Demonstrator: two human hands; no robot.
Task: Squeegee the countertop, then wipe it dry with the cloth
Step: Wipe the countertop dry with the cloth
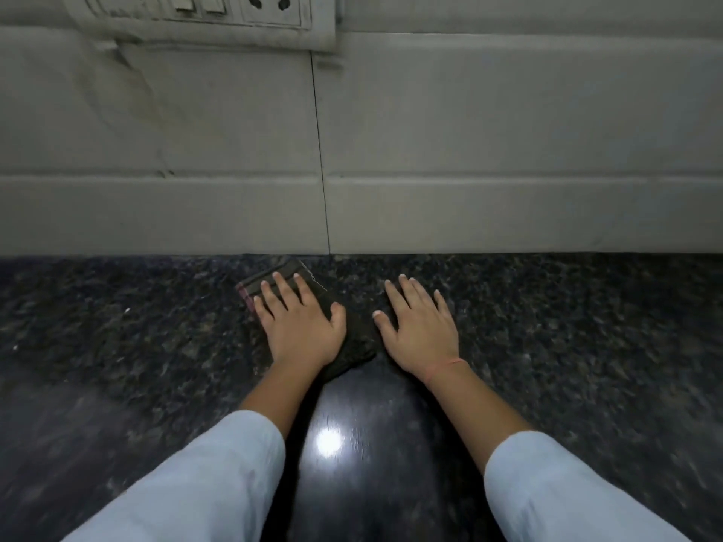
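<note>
A dark folded cloth (354,342) with a reddish striped edge lies on the black speckled granite countertop (567,326), close to the back wall. My left hand (299,322) presses flat on the cloth with straight, spread fingers. My right hand (420,326) lies flat beside it, fingers straight, resting on the countertop at the cloth's right edge; whether it touches the cloth I cannot tell. Both forearms wear pale blue sleeves. No squeegee is in view.
A grey tiled wall (469,150) rises straight behind the counter. A switch and socket panel (219,13) sits on it at the upper left. A bright light reflection (329,442) shines on the counter between my forearms.
</note>
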